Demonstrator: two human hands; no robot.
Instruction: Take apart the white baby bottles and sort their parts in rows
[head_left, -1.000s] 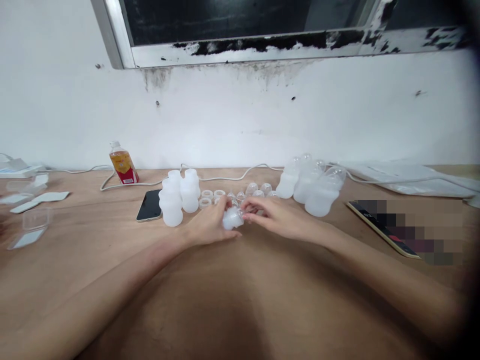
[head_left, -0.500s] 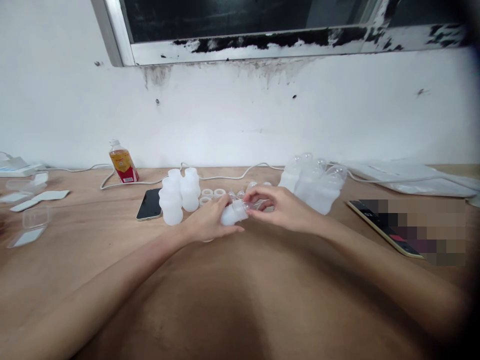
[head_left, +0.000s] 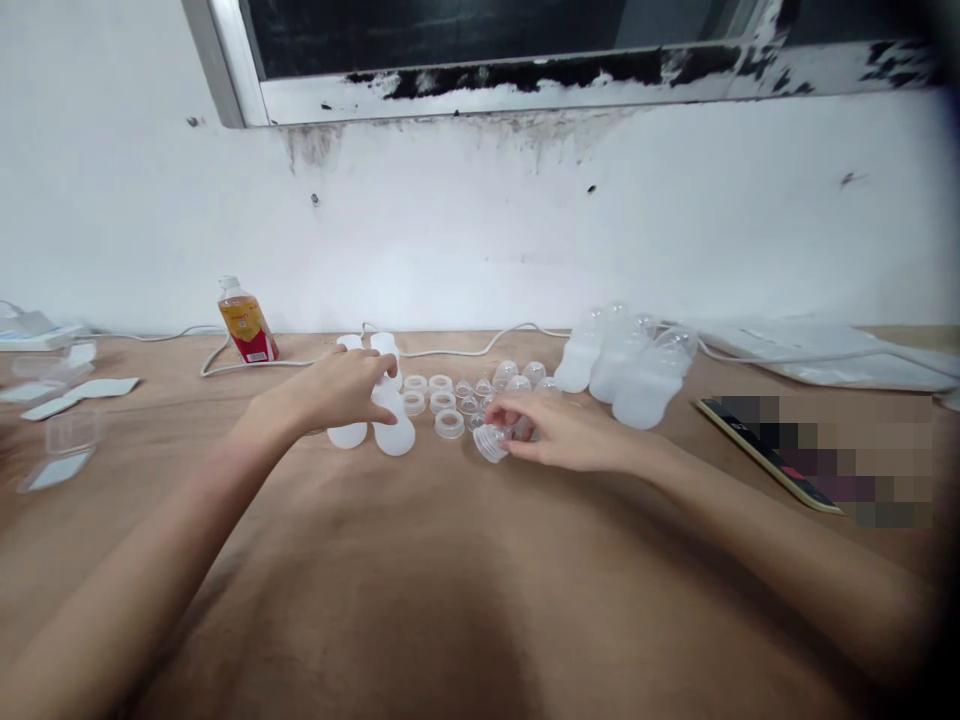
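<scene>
My left hand (head_left: 349, 388) is at the group of milky white plastic bottles on the left. Its thumb and fingers are curled around the upper part of the front-right bottle (head_left: 394, 436), which stands on the table. Another white bottle (head_left: 346, 436) stands beside it, partly behind my hand. My right hand (head_left: 536, 425) pinches a clear threaded cap (head_left: 491, 443) just above the table, tilted with its threaded end to the left. Several translucent rings (head_left: 449, 424) lie between my hands. Small clear domes (head_left: 469, 403) and larger clear domes (head_left: 505, 374) are near my right fingers.
White bottles with clear domed tops (head_left: 637, 395) stand at the right. Beyond them are a tablet-like device (head_left: 772, 455) and plastic bags (head_left: 810, 355). A drink bottle (head_left: 246, 325), a white cable (head_left: 487, 345) and clear cases (head_left: 71, 432) are farther left and back.
My left hand has moved left with the white bottle, which now stands at the front of the left group. My right hand has moved slightly down, holding a clear threaded cap apart from the bottle.
</scene>
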